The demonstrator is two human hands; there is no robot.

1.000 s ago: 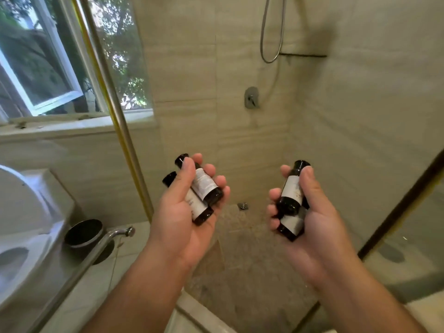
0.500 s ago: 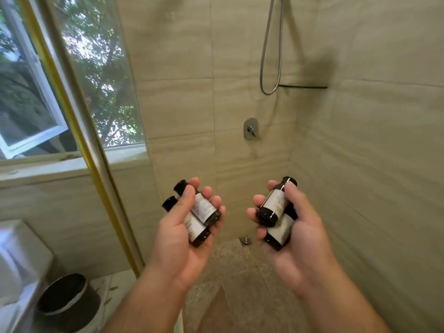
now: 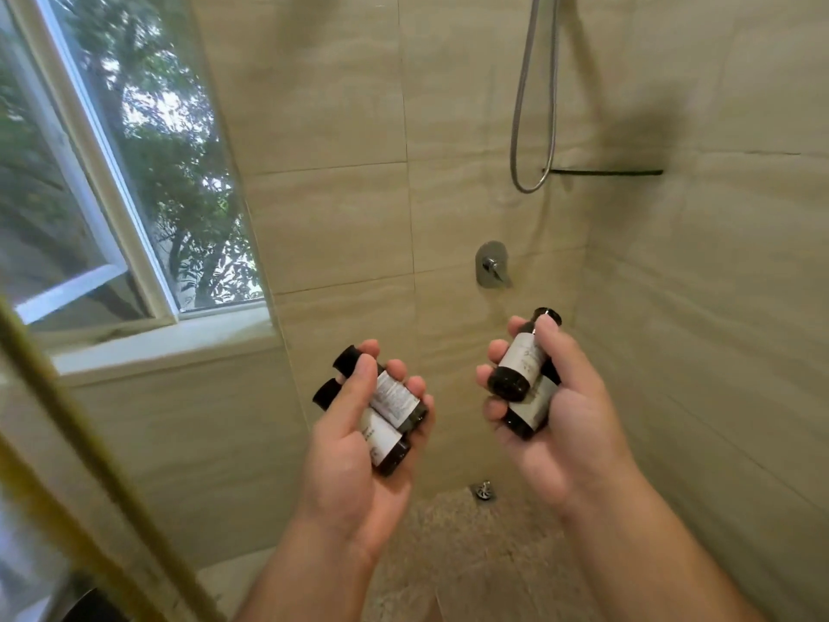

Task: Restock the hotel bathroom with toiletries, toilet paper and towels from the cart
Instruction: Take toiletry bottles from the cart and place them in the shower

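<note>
Gripping small bottles (image 3: 395, 400) in both hands (image 3: 354, 469) (image 3: 567, 435)

Ahead of my left fingers (image 3: 406, 374) and right fingers (image 3: 489, 380), both full of small bottles (image 3: 394, 397), I have open air up to the back wall (image 3: 336, 217). The tap (image 3: 492, 264) juts from that wall above and between them. The hose (image 3: 522, 127) loops higher, beside a thin shelf (image 3: 605, 172) up-right of the right fingers. The side wall (image 3: 717, 352) stands near on their right. Left of the left fingers a blurred gold door frame (image 3: 85, 455) slants across. Below lies the shower floor (image 3: 471, 554) with its drain (image 3: 483, 490).
</note>
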